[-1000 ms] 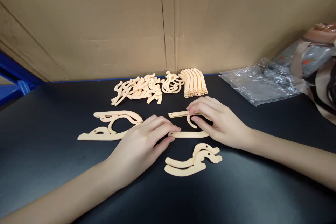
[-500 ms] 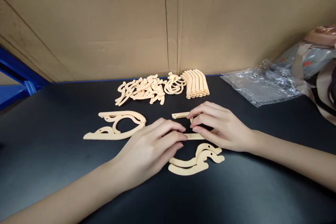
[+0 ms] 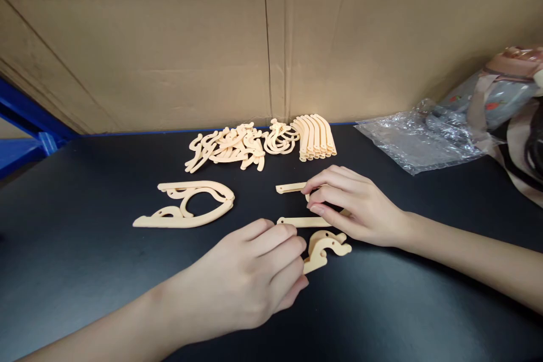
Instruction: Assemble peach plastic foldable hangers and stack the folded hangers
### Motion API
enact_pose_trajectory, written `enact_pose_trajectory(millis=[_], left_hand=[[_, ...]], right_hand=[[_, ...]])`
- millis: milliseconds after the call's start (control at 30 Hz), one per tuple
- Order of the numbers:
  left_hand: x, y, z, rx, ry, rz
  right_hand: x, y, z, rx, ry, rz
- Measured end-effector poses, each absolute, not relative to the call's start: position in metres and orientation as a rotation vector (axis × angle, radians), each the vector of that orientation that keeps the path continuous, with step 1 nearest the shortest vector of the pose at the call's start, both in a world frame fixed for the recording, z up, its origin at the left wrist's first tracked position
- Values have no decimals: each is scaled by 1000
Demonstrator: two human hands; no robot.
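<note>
1. My left hand (image 3: pixel 263 274) curls over the paired curved pieces (image 3: pixel 316 260) (whether the fingers clamp them, I cannot tell), well in from the counter's (image 3: pixel 63 237) far edge.
2. My right hand (image 3: pixel 356 203) bends over slim arms (image 3: pixel 299 222) nearer that edge, grip hidden.
3. I judge them light, stiff, slightly slippery; best pinched by the sides.

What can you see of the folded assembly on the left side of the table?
The folded assembly is cream-coloured and smooth, plastic by its look. Two long arms meet at its right end and stand apart at the left, the lower reaching farther left. Smaller curved parts lie between them, one bounding a rounded opening. It lies flat on the black table; nothing else appears to touch it.
</note>
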State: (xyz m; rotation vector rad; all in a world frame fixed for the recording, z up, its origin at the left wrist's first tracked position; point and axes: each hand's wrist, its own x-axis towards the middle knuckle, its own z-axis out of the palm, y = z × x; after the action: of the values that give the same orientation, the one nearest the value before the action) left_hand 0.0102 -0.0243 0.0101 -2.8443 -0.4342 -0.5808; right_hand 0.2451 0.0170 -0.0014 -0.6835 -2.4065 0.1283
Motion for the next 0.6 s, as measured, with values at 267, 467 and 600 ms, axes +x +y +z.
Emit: enact_pose_trajectory(millis=[267, 467, 600], left_hand=[[4, -11, 13, -2824, -715, -858], [-1, -3, 9, -2634, -959, -913], [-1, -2, 8, -2585, -980, -945]], right_hand=[[248, 15, 3, -696, -2293, 208], [249, 15, 1, -730, -2240, 199], [247, 14, 1, -693, -2266, 152]])
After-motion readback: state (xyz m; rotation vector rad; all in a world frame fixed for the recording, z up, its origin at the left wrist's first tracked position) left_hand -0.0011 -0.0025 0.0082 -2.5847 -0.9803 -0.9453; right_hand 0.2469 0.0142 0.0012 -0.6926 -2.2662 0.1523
